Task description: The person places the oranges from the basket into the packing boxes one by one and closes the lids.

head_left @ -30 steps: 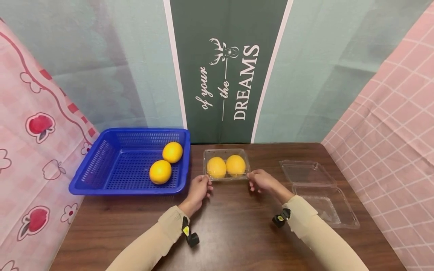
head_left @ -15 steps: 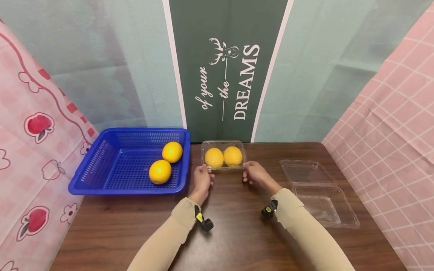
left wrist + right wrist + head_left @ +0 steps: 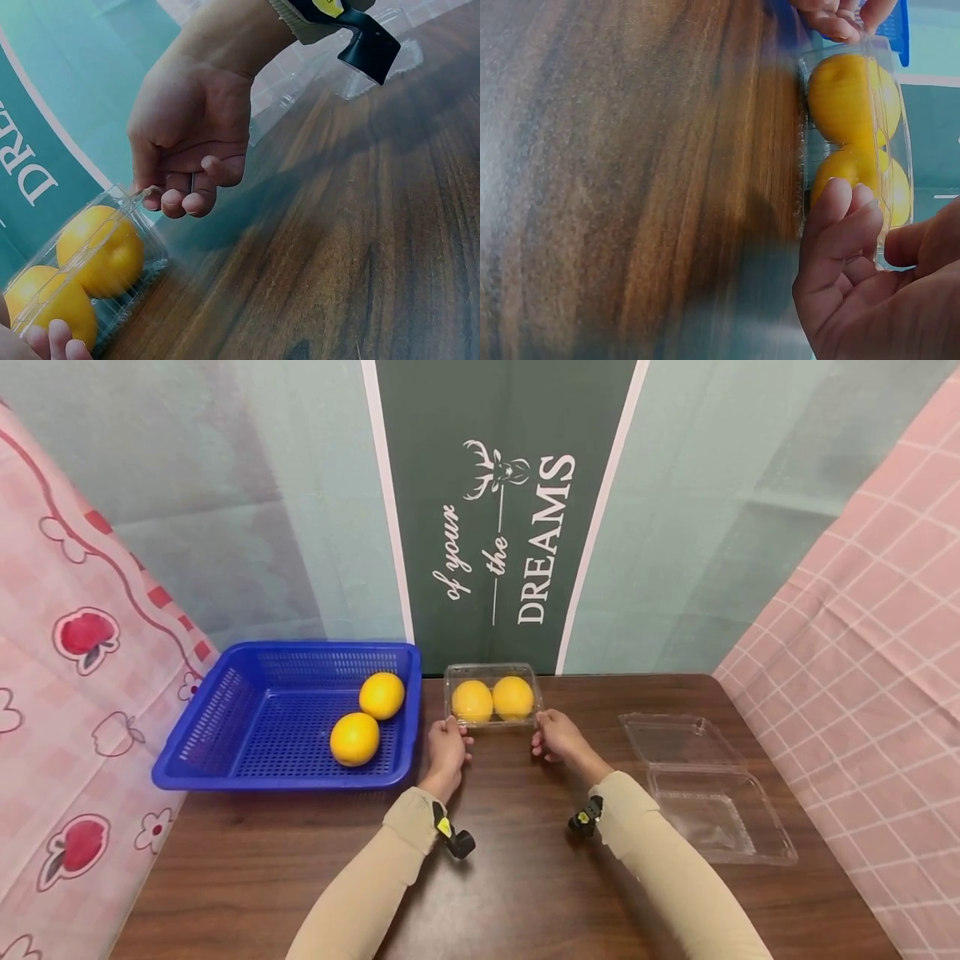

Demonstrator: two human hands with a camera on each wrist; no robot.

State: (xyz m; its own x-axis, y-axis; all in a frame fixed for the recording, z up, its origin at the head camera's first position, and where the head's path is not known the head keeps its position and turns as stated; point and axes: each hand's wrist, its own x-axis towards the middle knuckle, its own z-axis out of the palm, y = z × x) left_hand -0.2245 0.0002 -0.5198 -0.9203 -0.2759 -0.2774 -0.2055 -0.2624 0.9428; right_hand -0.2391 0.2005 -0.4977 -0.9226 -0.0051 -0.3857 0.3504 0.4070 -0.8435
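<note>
Since the earlier frames, the closed clear plastic clamshell box point(image 3: 491, 695) with two yellow-orange round fruits point(image 3: 513, 697) inside has slid away from the person, and now sits at the far edge of the dark wooden surface point(image 3: 525, 860), against the backdrop. Both hands have followed it. The left hand point(image 3: 447, 750) pinches the box's near left corner, its fingers point(image 3: 832, 21) curled over the rim. The right hand point(image 3: 557, 737) grips the near right corner, thumb behind and fingers point(image 3: 187, 199) bent against the front wall. A blue perforated plastic basket point(image 3: 225, 727) stands just beside the box on the left, holding two more of the fruits. An open empty clear clamshell point(image 3: 705, 785) lies near the right edge.
</note>
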